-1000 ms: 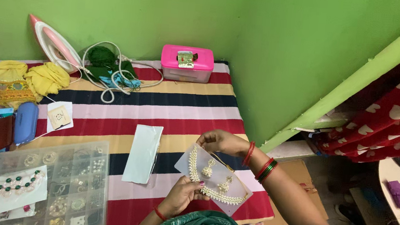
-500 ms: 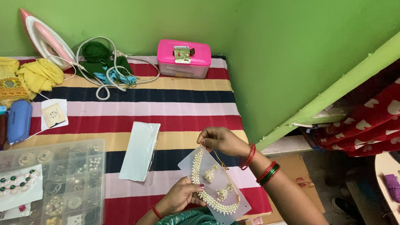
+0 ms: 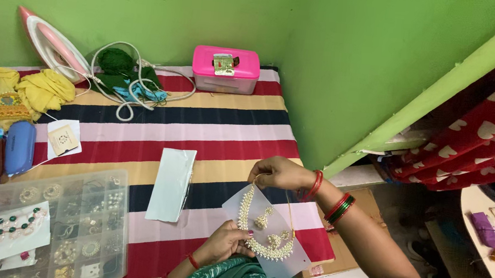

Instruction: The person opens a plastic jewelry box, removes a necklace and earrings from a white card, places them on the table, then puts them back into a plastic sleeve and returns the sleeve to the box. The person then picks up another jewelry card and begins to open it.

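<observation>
Right grip pinches the far top of a pearl-and-gold necklace on its translucent plastic card; left grip clasps the card's near-left edge.

Place: a room in a home
Signs: striped bed sheet, clothes iron against green wall, heart-print curtain, pink storage box, folded yellow cloth

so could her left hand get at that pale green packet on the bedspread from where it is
Probably yes. The left hand is holding the necklace card, so it's busy, but the pale green packet lies flat just beside it on the striped bedspread with nothing between them.
</observation>
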